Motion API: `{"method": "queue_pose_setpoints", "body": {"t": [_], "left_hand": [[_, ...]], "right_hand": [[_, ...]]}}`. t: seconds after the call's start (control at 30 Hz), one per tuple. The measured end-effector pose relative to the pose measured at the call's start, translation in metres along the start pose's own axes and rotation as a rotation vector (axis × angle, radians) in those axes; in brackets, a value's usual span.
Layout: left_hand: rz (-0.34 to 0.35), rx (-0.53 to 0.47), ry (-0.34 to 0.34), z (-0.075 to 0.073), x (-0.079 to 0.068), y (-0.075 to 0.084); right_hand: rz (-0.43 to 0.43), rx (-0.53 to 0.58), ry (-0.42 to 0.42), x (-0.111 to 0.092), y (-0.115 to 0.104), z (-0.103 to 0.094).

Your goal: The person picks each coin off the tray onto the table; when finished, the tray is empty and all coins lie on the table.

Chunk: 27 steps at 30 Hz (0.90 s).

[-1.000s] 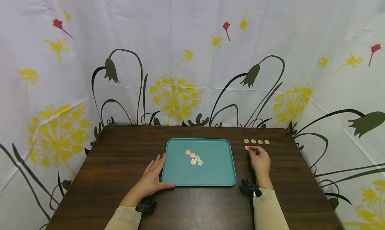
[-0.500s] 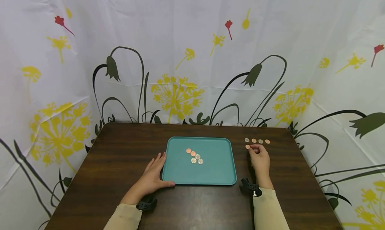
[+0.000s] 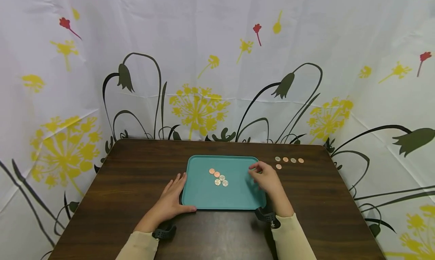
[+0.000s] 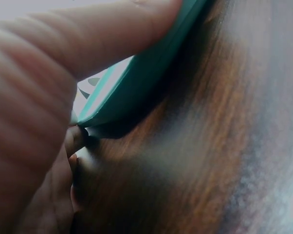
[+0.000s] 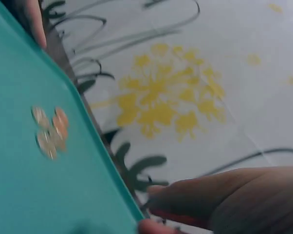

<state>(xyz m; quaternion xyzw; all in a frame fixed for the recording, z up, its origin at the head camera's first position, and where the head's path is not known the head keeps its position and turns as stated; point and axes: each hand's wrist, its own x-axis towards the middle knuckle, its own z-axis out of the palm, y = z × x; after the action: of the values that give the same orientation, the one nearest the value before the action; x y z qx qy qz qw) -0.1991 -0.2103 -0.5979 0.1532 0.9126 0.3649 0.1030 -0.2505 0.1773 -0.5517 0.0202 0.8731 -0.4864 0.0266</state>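
My left hand [image 3: 172,199] rests at the near left corner of a teal tray [image 3: 204,197], its fingers extended along the left side and its thumb on the front rim. In the left wrist view, the thumb [image 4: 112,36] lies across the tray's edge. Copper coins [image 3: 217,174] and silver coins [image 3: 225,183] form a small cluster in the tray. Above the tray's right side hovers my right hand [image 3: 268,179], fingers bent loosely. The right wrist view shows its thumb and fingers apart, with no coin visible between them. A copper coin [image 3: 278,166] lies on the table beyond that hand.
Several coins, silver [image 3: 277,159] and copper [image 3: 301,160] alternating, form a row at the back right of the dark wooden table [image 3: 142,169]. A white curtain [image 3: 217,33] printed with flowers hangs behind the table and at both sides.
My right hand has let go of the copper coin below the row and swung left over the tray's right side. The left hand and the tray have stayed put.
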Motion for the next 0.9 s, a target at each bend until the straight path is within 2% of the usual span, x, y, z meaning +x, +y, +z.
{"method": "queue_pose_setpoints", "body": {"t": [0.1, 0.17, 0.33, 0.47, 0.67, 0.9], "left_hand": [[0.006, 0.004, 0.012, -0.001, 0.0, -0.002], [0.006, 0.009, 0.015, -0.001, -0.001, -0.002], [0.003, 0.02, 0.013, -0.001, 0.001, -0.001], [0.004, 0.026, 0.009, -0.001, 0.002, 0.0], [0.005, 0.025, 0.013, -0.001, 0.001, 0.003], [0.0, 0.02, 0.013, 0.0, 0.001, 0.002]], "right_hand": [[-0.012, -0.042, -0.139, -0.003, -0.016, 0.019], [-0.036, -0.049, -0.176, -0.004, -0.024, 0.031], [-0.109, -0.048, -0.147, -0.004, -0.027, 0.058], [-0.105, -0.038, -0.119, -0.002, -0.019, 0.072], [-0.082, 0.003, -0.131, -0.001, -0.01, 0.075], [-0.133, -0.086, -0.137, 0.0, -0.006, 0.079]]}}
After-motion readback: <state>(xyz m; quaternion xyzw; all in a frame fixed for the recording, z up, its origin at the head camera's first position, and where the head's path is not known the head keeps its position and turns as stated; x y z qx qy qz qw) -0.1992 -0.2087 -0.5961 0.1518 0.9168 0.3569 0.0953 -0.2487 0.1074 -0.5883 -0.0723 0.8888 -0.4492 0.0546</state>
